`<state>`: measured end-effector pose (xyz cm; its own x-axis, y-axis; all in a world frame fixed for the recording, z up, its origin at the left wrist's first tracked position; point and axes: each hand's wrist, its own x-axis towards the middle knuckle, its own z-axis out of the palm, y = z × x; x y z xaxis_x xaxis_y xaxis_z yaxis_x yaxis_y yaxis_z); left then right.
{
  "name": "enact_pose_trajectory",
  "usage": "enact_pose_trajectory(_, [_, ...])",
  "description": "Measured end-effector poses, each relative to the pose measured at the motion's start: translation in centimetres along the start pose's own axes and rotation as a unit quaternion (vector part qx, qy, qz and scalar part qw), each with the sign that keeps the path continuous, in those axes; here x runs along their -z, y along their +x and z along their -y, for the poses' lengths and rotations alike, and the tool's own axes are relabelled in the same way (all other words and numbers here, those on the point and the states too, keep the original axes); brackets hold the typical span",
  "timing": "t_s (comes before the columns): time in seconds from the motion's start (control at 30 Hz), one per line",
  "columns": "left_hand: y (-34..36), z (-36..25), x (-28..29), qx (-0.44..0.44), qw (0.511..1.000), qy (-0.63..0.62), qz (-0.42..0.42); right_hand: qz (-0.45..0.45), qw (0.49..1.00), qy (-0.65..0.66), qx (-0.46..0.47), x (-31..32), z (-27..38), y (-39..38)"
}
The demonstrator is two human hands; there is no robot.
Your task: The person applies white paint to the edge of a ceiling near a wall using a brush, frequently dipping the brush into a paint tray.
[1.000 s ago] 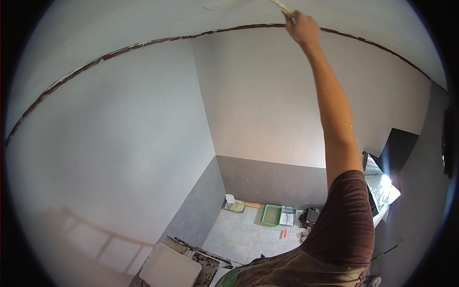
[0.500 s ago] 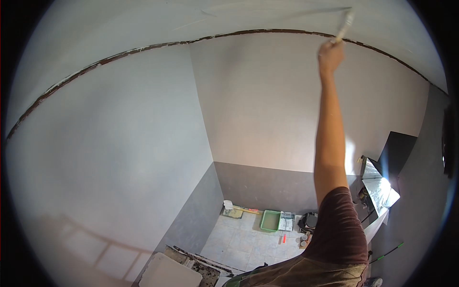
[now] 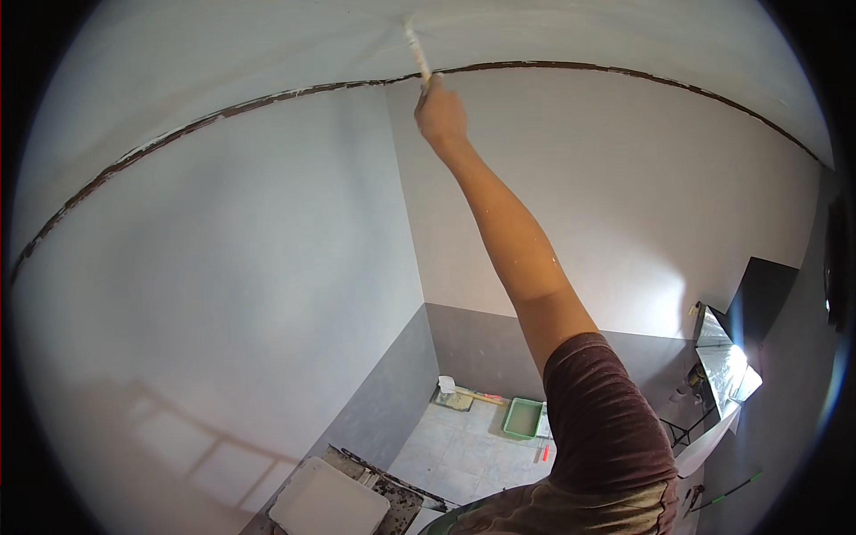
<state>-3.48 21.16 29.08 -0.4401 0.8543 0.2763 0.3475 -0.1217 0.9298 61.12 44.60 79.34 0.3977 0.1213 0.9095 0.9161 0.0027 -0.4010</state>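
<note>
My right hand (image 3: 441,114) is closed round the handle of a paintbrush (image 3: 417,52), held up at the full reach of my arm. Its bristle end is at the whitish ceiling (image 3: 267,49), to the left of the middle; the tip is blurred, so I cannot tell whether it touches. Below the ceiling, a dark brown strip (image 3: 553,65) runs along the top of the walls, and the hand is just under it near the room's corner. Small pale specks dot my forearm. My left hand is out of the picture.
A green tray (image 3: 522,419) and a long-handled tool (image 3: 481,395) lie on the tiled floor. Nearer, a pale rectangular tray or lid (image 3: 330,499) rests on a stained surface. To the right stand a bright lamp with silvery flaps (image 3: 718,370) and a black panel (image 3: 762,299).
My right hand has swung left with the paintbrush, from the right part of the ceiling to near the corner. The view has shifted slightly.
</note>
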Motion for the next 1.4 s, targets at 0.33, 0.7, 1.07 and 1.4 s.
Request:
enact_pose_trajectory(0.33, [0.3,0.4,-1.4,0.007,0.999,-0.032,-0.031,0.234,0.97,-0.027,-0.058,1.1,-17.9,-33.5])
enact_pose_trajectory(0.7, [-0.3,-4.1,-1.2,0.051,0.998,0.006,-0.048,0.369,0.616,-0.309,-0.623,43.0,-27.3,-91.9])
enact_pose_trajectory(1.07, [0.5,-4.3,-0.7,0.002,1.0,0.015,-0.006,0.355,0.635,-0.329,-0.602,50.4,-33.3,-96.0])
enact_pose_trajectory(1.4, [0.2,-5.2,-1.7,0.014,0.997,0.075,-0.025,0.384,0.774,-0.043,-0.502,25.2,-23.9,-83.6])
